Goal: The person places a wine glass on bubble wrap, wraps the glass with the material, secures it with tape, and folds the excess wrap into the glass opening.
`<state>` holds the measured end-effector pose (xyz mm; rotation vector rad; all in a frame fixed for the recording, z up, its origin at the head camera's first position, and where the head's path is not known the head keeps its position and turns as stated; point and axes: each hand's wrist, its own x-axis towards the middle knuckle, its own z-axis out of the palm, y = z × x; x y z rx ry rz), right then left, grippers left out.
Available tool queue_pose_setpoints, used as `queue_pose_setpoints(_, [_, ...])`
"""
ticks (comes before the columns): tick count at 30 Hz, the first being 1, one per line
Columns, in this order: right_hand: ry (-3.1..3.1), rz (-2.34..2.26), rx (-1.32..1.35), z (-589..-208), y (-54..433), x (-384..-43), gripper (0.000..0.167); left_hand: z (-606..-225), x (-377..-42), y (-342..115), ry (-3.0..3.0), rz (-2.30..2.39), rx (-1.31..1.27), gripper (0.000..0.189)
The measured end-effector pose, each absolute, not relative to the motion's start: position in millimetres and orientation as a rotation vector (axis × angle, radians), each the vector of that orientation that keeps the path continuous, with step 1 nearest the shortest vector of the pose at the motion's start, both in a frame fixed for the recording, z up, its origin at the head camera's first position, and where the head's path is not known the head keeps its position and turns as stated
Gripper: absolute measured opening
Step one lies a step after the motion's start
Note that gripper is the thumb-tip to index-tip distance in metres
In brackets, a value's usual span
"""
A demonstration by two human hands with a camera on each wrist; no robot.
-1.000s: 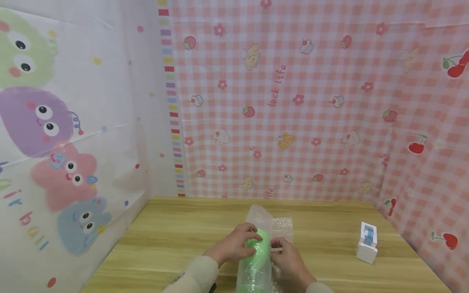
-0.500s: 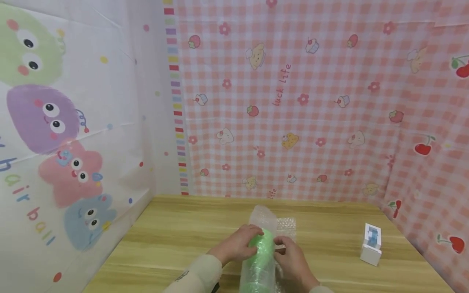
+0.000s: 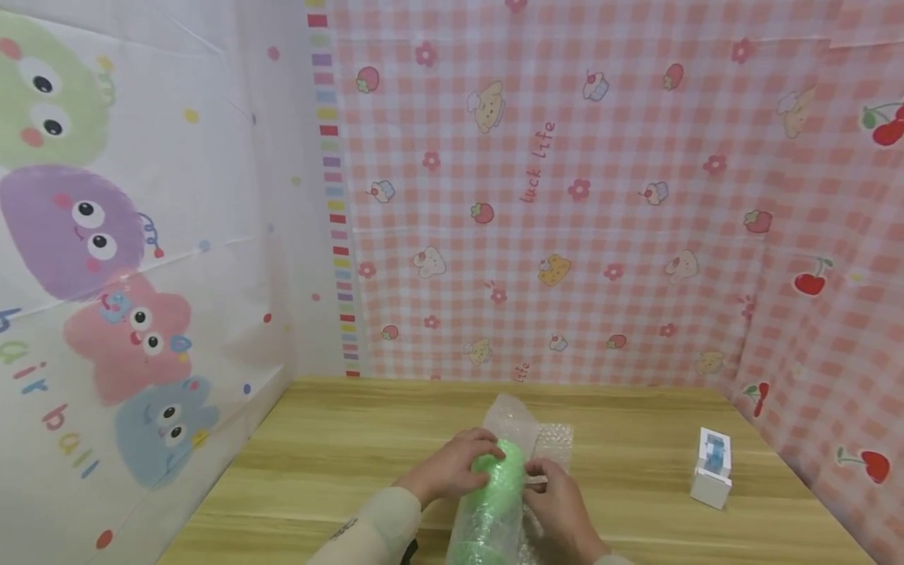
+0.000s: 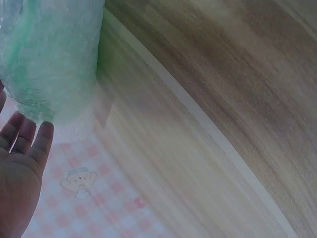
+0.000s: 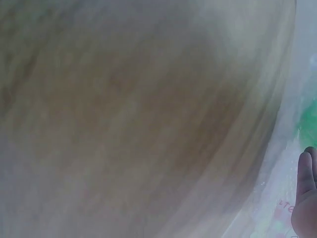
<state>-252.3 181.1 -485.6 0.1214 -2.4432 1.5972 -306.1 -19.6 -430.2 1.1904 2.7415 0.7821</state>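
A bright green, rounded cylindrical object (image 3: 500, 482) lies lengthwise on the table, wrapped in clear bubble wrap (image 3: 510, 417). My left hand (image 3: 461, 464) grips its upper left side, the fingers bent over it. In the left wrist view, fingertips (image 4: 45, 130) touch the wrapped object's end. On the other side, my right hand (image 3: 563, 502) pinches a thin glossy strip (image 3: 537, 479) against the wrap; the strip's kind is unclear. A loose flap of bubble wrap (image 3: 555, 439) lies flat under and beyond the right hand. The right wrist view shows only part of the right hand (image 5: 305, 198).
A small white box-like holder (image 3: 712, 469) with a blue piece inside stands at the table's right. The wood-grain table (image 3: 339, 439) meets a pink checked curtain (image 3: 600, 235) behind and a white printed sheet (image 3: 233, 314) on the left.
The wrapped object's near end has swung slightly left and its far end slightly right. Both hands keep their places on it.
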Motion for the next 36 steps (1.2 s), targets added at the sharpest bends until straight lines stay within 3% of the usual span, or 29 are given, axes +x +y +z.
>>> queue_pose_setpoints(13, [-2.469, 1.339, 0.291, -483, 187, -255, 0.028, -433, -301, -9, 2.797, 0.717, 1.216, 0.035])
queue_pose_setpoints(21, [-2.526, 1.473, 0.199, -483, 192, -253, 0.028, -435, -298, -9, 2.795, 0.678, 1.371, 0.040])
queue_pose_setpoints(36, [-2.509, 1.567, 0.119, -486, 182, -255, 0.028, -438, -302, -26, 2.758, 0.788, 1.294, 0.034])
